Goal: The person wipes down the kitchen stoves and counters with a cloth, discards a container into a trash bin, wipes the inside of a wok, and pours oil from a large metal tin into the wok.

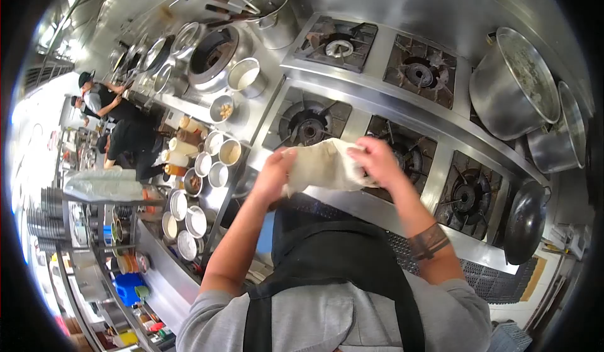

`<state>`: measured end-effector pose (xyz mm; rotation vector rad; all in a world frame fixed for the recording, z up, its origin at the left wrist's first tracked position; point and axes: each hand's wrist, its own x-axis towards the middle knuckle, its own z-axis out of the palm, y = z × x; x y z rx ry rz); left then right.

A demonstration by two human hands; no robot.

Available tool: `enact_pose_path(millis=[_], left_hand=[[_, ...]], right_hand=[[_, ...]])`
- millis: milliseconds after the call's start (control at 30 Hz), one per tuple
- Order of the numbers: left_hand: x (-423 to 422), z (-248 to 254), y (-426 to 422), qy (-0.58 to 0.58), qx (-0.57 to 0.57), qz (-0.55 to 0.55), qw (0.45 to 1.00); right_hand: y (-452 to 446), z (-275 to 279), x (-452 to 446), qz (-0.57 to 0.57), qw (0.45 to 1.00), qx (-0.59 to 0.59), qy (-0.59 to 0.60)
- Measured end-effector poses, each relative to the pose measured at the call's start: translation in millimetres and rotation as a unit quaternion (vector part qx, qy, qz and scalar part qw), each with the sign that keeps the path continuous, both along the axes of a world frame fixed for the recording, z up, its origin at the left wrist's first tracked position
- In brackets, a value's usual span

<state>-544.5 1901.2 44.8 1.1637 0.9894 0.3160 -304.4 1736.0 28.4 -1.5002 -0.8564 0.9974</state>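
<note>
A pale, off-white cloth (324, 165) is stretched between my two hands, in front of my black apron and above the near edge of the stove. My left hand (277, 171) is closed on the cloth's left end. At the other end, my right hand (376, 162) grips it with bent fingers, and the cloth bunches up there. Behind the cloth are gas burners, among them the front left burner (309, 124) and one partly hidden by my right hand.
Two large steel pots (503, 94) stand at the right, with a black wok (526, 223) nearer me. Left of the stove are a pot holding utensils (280, 28), small steel containers (229, 152) and squeeze bottles (179, 158). Several people (129, 141) work at the far left.
</note>
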Motion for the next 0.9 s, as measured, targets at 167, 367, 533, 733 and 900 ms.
enact_pose_path(millis=[167, 367, 533, 733, 900], left_hand=[[82.8, 5.9, -6.3, 0.072, 0.345, -0.165, 0.921], [142.5, 2.5, 38.9, 0.034, 0.379, -0.218, 0.899], [150.6, 14.9, 38.0, -0.101, 0.439, -0.459, 0.765], [191.0, -3.3, 148.0, -0.197, 0.509, -0.399, 0.737], [251.5, -126.6, 346.4, 0.031, 0.57, -0.024, 0.821]], right_hand=[[38.9, 3.8, -29.5, -0.017, 0.935, 0.033, 0.352], [36.4, -48.3, 3.2, -0.181, 0.894, 0.056, 0.407], [63.5, -84.3, -13.6, -0.283, 0.709, 0.288, 0.578], [122.0, -0.2, 55.5, -0.286, 0.844, 0.34, 0.302], [118.8, 17.4, 141.2, -0.29, 0.762, 0.43, 0.388]])
